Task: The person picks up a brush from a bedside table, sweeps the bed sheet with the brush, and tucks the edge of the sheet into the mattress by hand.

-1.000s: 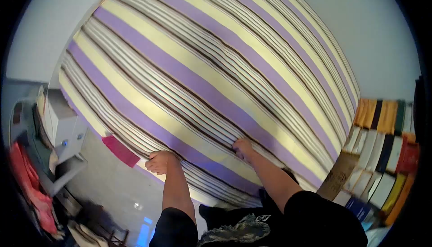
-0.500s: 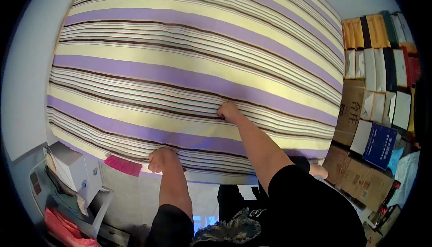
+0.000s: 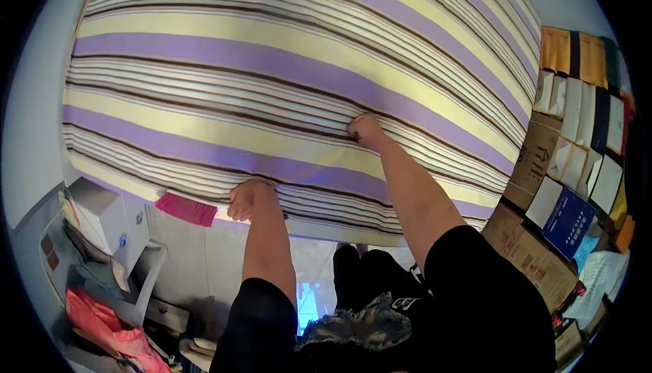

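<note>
A bed sheet [image 3: 224,54] with purple, yellow and dark stripes covers the bed in front of me. My left hand [image 3: 252,200] is closed at the bed's near edge, around the handle of a bed brush. The brush's pink bristles [image 3: 185,208] stick out to the left, over the edge of the sheet, while most of its handle is hidden in my fist. Farther in and to the right, my right hand [image 3: 367,130] is a fist against the sheet, apparently gripping the fabric. Its fingertips are hidden.
Stacked boxes [image 3: 543,162] line the bed's right side, with a blue box [image 3: 569,222] among them. At the left stand a white cabinet [image 3: 112,220] and a pink-red cloth [image 3: 109,325]. My legs [image 3: 356,278] stand on the tiled floor [image 3: 183,264] before the bed.
The view has shifted, so the bed sits higher. Both hands keep nearly the same places on the sheet. A limb by the bed's right front corner is gone from there; both legs show below the edge.
</note>
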Demonstrator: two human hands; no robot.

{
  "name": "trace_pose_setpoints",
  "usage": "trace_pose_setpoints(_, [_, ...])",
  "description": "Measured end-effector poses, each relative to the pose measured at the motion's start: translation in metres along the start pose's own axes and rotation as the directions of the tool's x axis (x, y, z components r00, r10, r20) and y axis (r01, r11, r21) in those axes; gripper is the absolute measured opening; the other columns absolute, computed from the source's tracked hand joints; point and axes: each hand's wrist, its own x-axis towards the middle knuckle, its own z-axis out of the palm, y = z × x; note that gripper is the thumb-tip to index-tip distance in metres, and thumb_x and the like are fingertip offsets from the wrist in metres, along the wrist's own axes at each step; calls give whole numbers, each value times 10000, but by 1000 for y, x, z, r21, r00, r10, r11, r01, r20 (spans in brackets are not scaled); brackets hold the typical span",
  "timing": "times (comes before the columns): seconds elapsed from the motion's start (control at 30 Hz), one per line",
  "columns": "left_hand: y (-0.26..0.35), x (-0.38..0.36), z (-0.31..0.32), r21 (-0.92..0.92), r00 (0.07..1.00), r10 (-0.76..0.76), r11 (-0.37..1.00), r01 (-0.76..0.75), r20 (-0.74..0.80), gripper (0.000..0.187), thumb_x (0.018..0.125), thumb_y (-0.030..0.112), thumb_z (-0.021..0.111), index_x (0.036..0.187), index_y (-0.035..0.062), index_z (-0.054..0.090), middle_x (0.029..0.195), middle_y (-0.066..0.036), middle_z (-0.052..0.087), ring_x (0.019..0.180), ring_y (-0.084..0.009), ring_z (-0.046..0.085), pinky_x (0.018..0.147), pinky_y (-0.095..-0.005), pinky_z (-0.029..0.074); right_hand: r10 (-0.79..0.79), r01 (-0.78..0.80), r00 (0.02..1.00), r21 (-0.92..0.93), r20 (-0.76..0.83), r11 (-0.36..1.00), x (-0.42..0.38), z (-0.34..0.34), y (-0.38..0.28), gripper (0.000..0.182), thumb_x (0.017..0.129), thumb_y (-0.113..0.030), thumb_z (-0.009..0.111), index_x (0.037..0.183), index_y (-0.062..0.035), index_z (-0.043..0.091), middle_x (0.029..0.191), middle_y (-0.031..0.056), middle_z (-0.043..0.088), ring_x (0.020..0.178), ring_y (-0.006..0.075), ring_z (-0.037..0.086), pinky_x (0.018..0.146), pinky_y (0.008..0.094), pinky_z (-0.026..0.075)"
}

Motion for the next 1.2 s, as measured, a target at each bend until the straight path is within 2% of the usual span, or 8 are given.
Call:
trace_pose_setpoints(0.8, [4,2,2,-92,973,-166,979,182,159,252,889,249,425,924,8,491,853,-147,569,822,-291,611,686,-447,486,3,-2,998,-22,69,1000,2,-18,-11,155,484,-15,632,599,-81,552,607,116,550,635,326,559,565,396,456])
trace_pose_setpoints(0.83, [3,1,5,-100,971,-169,977,188,169,252,889,248,425,924,7,492,854,-148,570,822,-292,611,687,-447,486,411,-455,889,486,201,746,4,-18,-14,137,509,-12,626,586,-68,528,573,110,521,568,301,534,512,392,431])
trace_pose_setpoints(0.87, [3,1,6,-108,969,-173,975,194,178,252,889,247,426,925,6,492,854,-149,571,823,-292,612,688,-448,486,597,-679,625,727,503,99,5,-15,-13,132,534,-9,620,572,-55,503,540,103,492,500,277,509,459,387,405])
trace_pose_setpoints(1.0, [3,3,6,-134,961,-181,968,212,211,252,891,244,428,927,3,493,856,-154,574,825,-294,614,691,-450,488,539,-548,791,725,289,416,2,0,-1,170,613,-1,596,546,-49,447,505,61,408,391,189,394,359,362,297])
trace_pose_setpoints(1.03, [3,3,5,-140,958,-183,966,217,220,252,891,243,428,927,2,494,857,-155,574,826,-294,615,691,-450,488,172,-118,982,466,-75,877,4,1,8,186,641,-6,584,543,-55,434,509,46,380,384,158,352,344,347,254])
trace_pose_setpoints(1.07, [2,2,6,-145,955,-187,964,224,229,252,891,242,429,927,1,494,857,-156,575,827,-294,615,692,-450,489,-356,361,907,-19,-224,932,4,3,14,206,670,-10,572,540,-61,421,513,30,351,378,127,310,329,333,212])
trace_pose_setpoints(1.1, [1,2,7,-150,952,-194,961,233,237,253,892,241,429,928,0,494,858,-157,576,827,-295,616,693,-451,489,-358,364,907,-16,-220,931,1,9,15,206,670,-10,572,540,-61,421,513,30,351,378,127,310,329,333,212])
trace_pose_setpoints(1.2, [-1,0,7,-165,942,-215,951,262,258,253,893,238,431,929,-3,495,859,-161,578,829,-296,618,695,-452,491,36,76,983,576,-181,814,-4,11,7,196,661,-19,581,543,-69,432,500,29,359,373,133,309,332,330,212])
